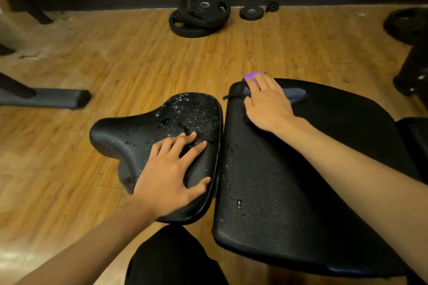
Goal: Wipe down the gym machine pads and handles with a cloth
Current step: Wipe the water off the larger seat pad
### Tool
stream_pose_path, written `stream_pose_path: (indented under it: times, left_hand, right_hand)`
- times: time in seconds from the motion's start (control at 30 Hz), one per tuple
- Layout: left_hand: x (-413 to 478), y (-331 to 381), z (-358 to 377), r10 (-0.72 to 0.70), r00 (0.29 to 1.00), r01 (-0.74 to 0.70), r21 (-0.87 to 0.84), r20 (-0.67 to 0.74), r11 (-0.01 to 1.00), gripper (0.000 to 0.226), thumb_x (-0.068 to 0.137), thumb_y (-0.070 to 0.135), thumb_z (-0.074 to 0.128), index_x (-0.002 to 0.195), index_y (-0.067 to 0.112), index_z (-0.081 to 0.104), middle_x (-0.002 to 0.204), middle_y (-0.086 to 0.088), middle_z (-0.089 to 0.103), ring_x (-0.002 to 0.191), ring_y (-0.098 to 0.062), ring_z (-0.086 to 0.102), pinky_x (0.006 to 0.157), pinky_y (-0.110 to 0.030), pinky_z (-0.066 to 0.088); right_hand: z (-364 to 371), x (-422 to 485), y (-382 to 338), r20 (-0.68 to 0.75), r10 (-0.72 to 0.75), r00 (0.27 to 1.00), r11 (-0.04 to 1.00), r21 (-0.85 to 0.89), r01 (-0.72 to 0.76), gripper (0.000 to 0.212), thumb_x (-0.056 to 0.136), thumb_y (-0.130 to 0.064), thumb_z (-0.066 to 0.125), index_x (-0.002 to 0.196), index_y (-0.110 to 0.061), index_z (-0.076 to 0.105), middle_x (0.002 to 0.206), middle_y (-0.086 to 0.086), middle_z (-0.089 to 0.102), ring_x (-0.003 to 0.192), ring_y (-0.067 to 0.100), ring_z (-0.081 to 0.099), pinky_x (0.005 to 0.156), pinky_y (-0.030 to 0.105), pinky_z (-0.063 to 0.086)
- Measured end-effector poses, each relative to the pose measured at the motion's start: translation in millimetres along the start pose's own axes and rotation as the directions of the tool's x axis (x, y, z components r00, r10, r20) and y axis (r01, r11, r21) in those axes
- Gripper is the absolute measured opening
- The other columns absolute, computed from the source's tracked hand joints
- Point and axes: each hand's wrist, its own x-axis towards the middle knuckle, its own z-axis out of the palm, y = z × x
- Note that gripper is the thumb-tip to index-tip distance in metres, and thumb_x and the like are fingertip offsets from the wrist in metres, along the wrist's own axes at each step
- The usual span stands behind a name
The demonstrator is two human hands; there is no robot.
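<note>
The person's left hand (169, 173) lies flat, fingers spread, on the near half of a black saddle-shaped vinyl seat pad (159, 120), whose far part is speckled with water droplets. Just beside it to the right is a larger black textured vinyl pad (278, 180), with a few wet spots near its left edge. At that pad's far left corner the right hand (268, 104) presses down on a dark grey cloth with a purple part (297, 96); its fingers seem to be stretched out over the cloth rather than gripping it. On the wooden plank floor (115, 58) beyond, by the dark wall, black weight plates (200, 15) are stacked.
</note>
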Motion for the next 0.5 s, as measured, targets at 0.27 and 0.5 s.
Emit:
stream_pose_path:
  times: [0.27,0.5]
  left_hand:
    - [0.2,-1.7,3.0,0.010,0.999,-0.010,0.001,-0.033,1.000,0.074,0.090,0.069,0.052,0.149,0.026,0.055,0.153,-0.002,0.049,0.142,-0.027,0.044,0.113,-0.043,0.031]
    - [-0.1,0.9,2.2,-0.003,1.000,0.003,0.001,-0.031,1.000,0.073,0.090,0.068,0.051,0.149,0.024,0.055,0.154,-0.003,0.049,0.142,-0.029,0.044,0.112,-0.045,0.032]
  right_hand:
    - [-0.4,20.4,6.3,0.083,0.007,0.997,0.999,0.049,-0.011,0.056,0.108,-0.036,0.028,0.161,-0.019,0.025,0.168,0.004,0.022,0.156,0.023,0.014,0.126,0.039,0.006]
    - [4.8,-26.0,-13.6,0.067,0.012,0.998,0.999,-0.053,-0.008,0.064,0.110,-0.040,0.022,0.164,-0.009,0.007,0.172,0.010,0.000,0.159,0.026,-0.005,0.127,0.040,-0.007]
